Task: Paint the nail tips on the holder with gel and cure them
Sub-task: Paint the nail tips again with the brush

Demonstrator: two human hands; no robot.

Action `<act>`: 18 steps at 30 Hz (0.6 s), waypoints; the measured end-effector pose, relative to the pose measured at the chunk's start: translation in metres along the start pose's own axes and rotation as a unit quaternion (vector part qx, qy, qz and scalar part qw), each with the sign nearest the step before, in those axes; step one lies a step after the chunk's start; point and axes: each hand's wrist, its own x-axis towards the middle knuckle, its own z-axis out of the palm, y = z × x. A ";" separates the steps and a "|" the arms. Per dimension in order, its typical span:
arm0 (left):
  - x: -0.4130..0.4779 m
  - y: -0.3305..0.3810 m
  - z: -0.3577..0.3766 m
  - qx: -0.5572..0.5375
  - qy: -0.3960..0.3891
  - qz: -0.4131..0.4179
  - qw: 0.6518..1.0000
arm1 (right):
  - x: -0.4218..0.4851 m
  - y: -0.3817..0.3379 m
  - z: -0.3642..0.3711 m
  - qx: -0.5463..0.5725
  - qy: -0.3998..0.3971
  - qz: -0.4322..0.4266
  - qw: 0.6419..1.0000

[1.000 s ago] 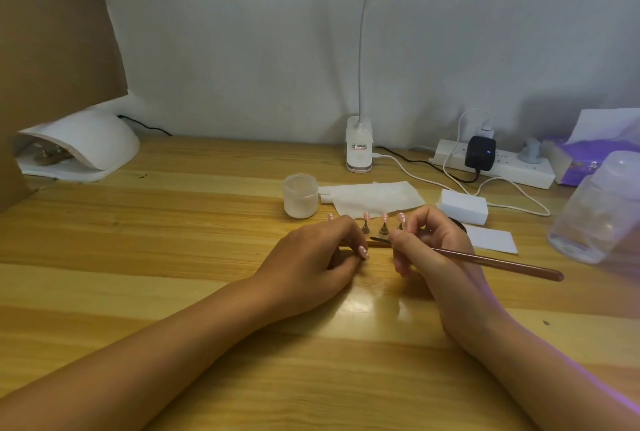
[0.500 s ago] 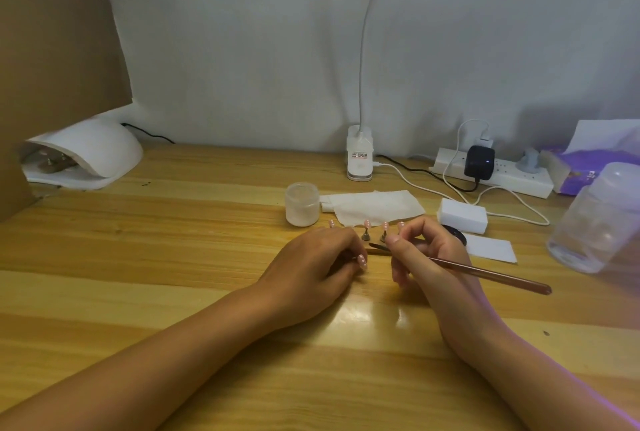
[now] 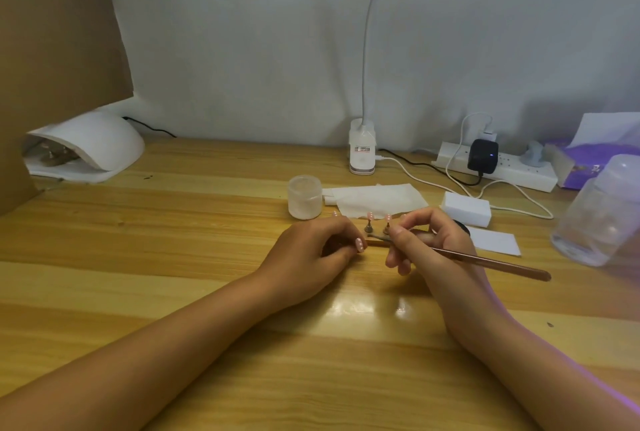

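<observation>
Pink nail tips (image 3: 370, 216) stand on small pegs along a narrow wooden holder (image 3: 375, 242) on the table. My left hand (image 3: 311, 254) curls over the holder's left end and hides it; a pink dotted nail (image 3: 360, 244) shows at its thumb, tip or own nail I cannot tell. My right hand (image 3: 426, 243) pinches a thin rose-gold brush (image 3: 491, 262). The brush's dark tip points left, low in front of the pegs, and its handle trails out to the right.
A white curing lamp (image 3: 86, 146) sits far left beside a cardboard panel (image 3: 52, 49). Behind the hands are a frosted jar (image 3: 304, 196), a tissue (image 3: 377, 200), a white block (image 3: 465, 212) and a card (image 3: 495, 241). A power strip (image 3: 495, 167) and clear bottle (image 3: 599, 215) are at right.
The view has tilted up a little, so everything sits lower in frame. Both hands keep their hold; the brush tip stays by the pegs.
</observation>
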 end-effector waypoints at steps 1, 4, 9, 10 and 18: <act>0.000 0.000 0.000 -0.004 -0.002 -0.004 1.000 | 0.000 0.001 -0.001 -0.003 0.001 0.005 1.000; 0.001 0.000 -0.001 -0.003 -0.003 -0.010 1.000 | 0.000 0.002 0.000 -0.034 -0.009 0.009 0.999; 0.001 0.000 0.000 0.003 -0.007 -0.009 1.000 | -0.001 0.001 0.002 -0.068 -0.010 0.011 0.998; 0.001 -0.001 0.000 0.003 -0.007 -0.008 1.000 | -0.001 0.000 0.003 -0.069 -0.012 0.010 0.998; 0.001 -0.003 0.001 0.005 -0.005 -0.005 1.000 | -0.001 0.000 0.004 -0.098 -0.040 0.000 0.994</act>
